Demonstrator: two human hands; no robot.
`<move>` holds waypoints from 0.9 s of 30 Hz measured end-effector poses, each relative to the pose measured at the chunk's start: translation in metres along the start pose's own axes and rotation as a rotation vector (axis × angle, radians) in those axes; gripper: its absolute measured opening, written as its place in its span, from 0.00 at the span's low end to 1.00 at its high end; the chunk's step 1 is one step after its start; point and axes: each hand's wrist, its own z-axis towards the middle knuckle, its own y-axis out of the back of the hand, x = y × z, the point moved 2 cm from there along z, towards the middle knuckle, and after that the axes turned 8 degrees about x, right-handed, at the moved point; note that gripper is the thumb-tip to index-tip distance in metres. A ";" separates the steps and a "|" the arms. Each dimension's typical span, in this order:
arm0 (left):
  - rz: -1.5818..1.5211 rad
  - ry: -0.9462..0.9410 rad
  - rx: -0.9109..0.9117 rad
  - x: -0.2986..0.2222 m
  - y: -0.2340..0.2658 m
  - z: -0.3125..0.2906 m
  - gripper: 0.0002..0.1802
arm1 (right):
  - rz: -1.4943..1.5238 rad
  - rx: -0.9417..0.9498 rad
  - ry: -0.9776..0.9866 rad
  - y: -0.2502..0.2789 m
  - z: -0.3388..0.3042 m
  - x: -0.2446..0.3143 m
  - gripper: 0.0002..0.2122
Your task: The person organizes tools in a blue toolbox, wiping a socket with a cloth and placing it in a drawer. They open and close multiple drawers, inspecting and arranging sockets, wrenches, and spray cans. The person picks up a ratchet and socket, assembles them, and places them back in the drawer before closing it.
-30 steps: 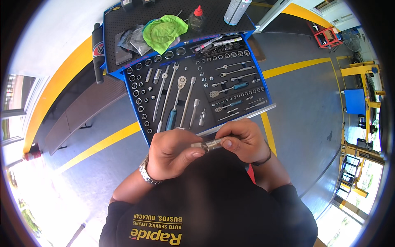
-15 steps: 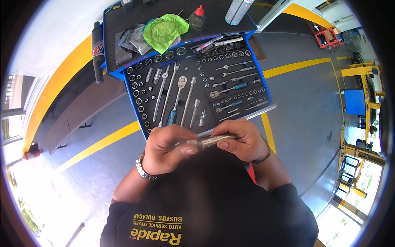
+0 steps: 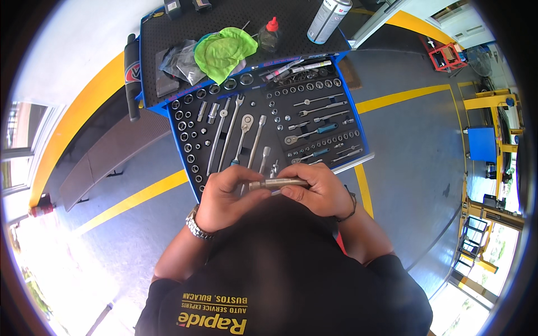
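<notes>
Just in front of the open drawer, a slim silver metal cylinder (image 3: 282, 182) lies nearly level between my two hands. My left hand (image 3: 232, 191) pinches its left end between thumb and fingers. Around the right end, my right hand (image 3: 319, 189) is closed, thumb along the near side. Its exact kind cannot be made out, and both ends are partly covered by fingers. Beyond my hands, the tool drawer (image 3: 280, 140) holds a large ratchet (image 3: 246, 124), a long extension bar (image 3: 259, 134), a smaller ratchet (image 3: 300, 137) and several sockets (image 3: 185, 136) in fitted dark foam.
Atop the blue cabinet sit a green cloth (image 3: 224, 55), a clear bottle with a red cap (image 3: 270, 35) and a spray can (image 3: 329, 21). Marker pens (image 3: 297, 68) lie at the drawer's back. A metal handle edge (image 3: 354, 161) runs along its front.
The cylinder has turned to lie more level and sits slightly higher. Both hands still hold it, their fingers shifted along it. My head view has moved slightly.
</notes>
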 end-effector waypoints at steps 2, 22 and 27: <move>0.068 -0.018 0.053 -0.004 0.000 0.010 0.18 | 0.055 0.008 -0.008 0.004 0.002 -0.011 0.13; 0.514 0.014 -0.226 0.151 -0.022 0.244 0.14 | -0.037 -0.545 -0.056 0.168 0.122 -0.193 0.19; 0.938 -0.063 -0.253 0.161 -0.019 0.244 0.15 | -0.020 -0.635 0.042 0.169 0.112 -0.199 0.14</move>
